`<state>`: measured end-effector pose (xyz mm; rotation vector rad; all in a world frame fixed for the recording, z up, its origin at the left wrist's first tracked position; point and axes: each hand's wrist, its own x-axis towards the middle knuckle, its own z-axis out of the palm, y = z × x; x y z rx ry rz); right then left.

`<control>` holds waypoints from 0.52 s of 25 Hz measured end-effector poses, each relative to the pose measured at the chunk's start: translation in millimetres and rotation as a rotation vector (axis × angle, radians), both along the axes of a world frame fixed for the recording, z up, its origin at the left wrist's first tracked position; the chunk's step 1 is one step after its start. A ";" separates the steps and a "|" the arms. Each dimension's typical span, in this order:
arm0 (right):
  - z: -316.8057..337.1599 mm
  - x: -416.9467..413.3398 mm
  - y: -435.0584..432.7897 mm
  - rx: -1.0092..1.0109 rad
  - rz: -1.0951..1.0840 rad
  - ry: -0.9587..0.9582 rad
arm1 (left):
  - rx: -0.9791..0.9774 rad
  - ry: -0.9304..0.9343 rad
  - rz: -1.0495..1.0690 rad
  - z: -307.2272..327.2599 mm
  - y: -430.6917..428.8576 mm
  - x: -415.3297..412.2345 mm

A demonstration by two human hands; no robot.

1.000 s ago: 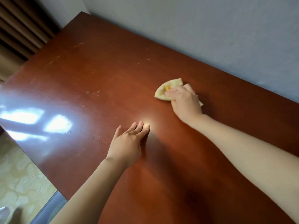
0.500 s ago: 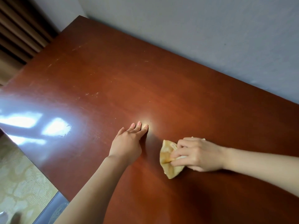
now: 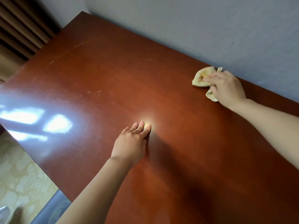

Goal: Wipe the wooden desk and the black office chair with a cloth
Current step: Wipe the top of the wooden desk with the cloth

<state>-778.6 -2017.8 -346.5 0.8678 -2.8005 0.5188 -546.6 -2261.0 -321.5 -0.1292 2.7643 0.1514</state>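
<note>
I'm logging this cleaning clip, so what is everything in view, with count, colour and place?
desk: one, reddish-brown wood, fills most of the view, against the wall
cloth: one, pale yellow, bunched on the desk's far right, near the wall
wall: one, grey-blue, behind the desk
curtain: one, brown, upper left corner
floor: one, beige patterned, lower left beside the desk
grey object: one, bottom left, cut off, unclear
left hand: one, flat on the desk's middle
right hand: one, grips the cloth
</note>
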 end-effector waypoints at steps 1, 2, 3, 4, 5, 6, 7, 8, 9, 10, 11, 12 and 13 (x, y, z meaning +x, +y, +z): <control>-4.3 -4.1 -9.2 -0.040 -0.167 -0.037 | -0.002 0.005 -0.005 0.0 -0.8 0.2; -7.1 -5.2 -21.2 -0.071 -0.307 -0.073 | -0.004 0.011 -0.008 -0.1 -1.4 0.3; -8.3 -2.7 -34.6 -0.093 -0.408 -0.099 | -0.006 0.013 -0.010 -0.2 -2.0 0.5; -8.2 3.7 -47.5 -0.101 -0.448 -0.110 | -0.011 0.012 -0.012 -0.7 -2.5 1.0; -7.7 13.5 -59.1 -0.093 -0.426 -0.110 | -0.019 0.012 -0.013 -1.6 -3.0 1.7; -7.1 26.5 -69.2 -0.075 -0.351 -0.107 | -0.029 0.012 -0.012 -2.7 -3.9 2.4; -6.0 42.9 -76.9 -0.064 -0.251 -0.103 | -0.038 0.011 -0.005 -4.1 -4.5 3.0; -4.1 61.1 -82.1 -0.063 -0.159 -0.096 | -0.046 0.011 0.009 -6.1 -3.5 4.2; -1.6 80.2 -84.7 -0.069 -0.090 -0.091 | -0.053 0.013 0.028 -8.5 -0.4 7.0; 0.4 98.3 -86.1 -0.078 -0.042 -0.091 | -0.061 0.021 0.048 -11.0 3.5 10.3; 1.9 115.6 -86.4 -0.078 -0.003 -0.098 | -0.069 0.034 0.064 -13.2 8.1 14.9; 2.5 131.5 -86.7 -0.067 0.036 -0.109 | -0.073 0.055 0.077 -15.5 12.7 20.8; 2.5 145.8 -87.0 -0.050 0.071 -0.119 | -0.063 0.085 0.095 -17.9 16.9 28.3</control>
